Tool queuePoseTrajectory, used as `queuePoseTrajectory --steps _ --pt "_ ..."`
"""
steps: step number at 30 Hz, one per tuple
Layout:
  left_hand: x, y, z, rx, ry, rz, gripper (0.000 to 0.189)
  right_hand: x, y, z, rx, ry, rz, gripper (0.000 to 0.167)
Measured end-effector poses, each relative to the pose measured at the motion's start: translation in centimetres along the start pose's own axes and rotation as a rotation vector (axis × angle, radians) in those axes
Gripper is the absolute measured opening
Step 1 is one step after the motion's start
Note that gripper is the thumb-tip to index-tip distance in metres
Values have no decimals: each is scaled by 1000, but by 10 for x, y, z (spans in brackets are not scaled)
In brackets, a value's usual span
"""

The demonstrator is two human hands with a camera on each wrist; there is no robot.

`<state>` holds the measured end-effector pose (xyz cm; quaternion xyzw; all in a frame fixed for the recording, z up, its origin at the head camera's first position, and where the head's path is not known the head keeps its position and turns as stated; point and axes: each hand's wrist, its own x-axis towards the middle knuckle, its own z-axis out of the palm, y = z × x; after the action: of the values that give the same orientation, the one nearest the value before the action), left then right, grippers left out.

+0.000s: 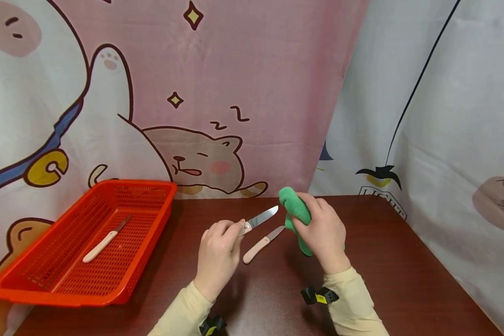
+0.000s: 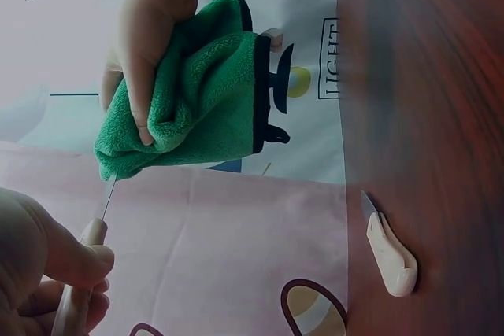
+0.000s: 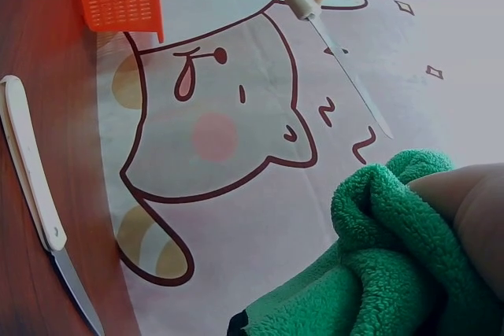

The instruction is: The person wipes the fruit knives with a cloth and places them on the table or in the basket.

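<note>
My left hand [image 1: 219, 254] grips a small knife [image 1: 263, 217] by its pale handle, the blade pointing up and to the right. In my right hand [image 1: 321, 233] is a bunched green cloth [image 1: 295, 205] with a dark edge, pinched between thumb and fingers. The blade tip is close to the cloth; in the right wrist view a small gap shows between the knife [image 3: 346, 72] and the cloth [image 3: 394, 249]. On the table below, between the hands, lies a second knife [image 1: 256, 249] with a pale handle, touched by neither hand.
An orange-red plastic basket [image 1: 149, 252] with slotted walls stands on the left of the table. Inside it lies another pale-handled knife [image 1: 105, 242]. The dark brown table [image 1: 403, 280] reaches back to printed cloth hangings [image 1: 277, 93].
</note>
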<state>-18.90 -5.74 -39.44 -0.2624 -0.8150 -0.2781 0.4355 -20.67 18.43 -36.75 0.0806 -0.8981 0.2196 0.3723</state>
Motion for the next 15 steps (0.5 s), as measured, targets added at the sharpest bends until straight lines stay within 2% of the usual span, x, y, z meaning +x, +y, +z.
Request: queuePoseTrajectory --steps 9,15 --pt "-2 0 -5 27 -17 0 37 0 -1 -1 1 -9 13 51" --pt "-6 -8 -15 59 -34 -10 43 1 -1 -1 5 -22 11 50"
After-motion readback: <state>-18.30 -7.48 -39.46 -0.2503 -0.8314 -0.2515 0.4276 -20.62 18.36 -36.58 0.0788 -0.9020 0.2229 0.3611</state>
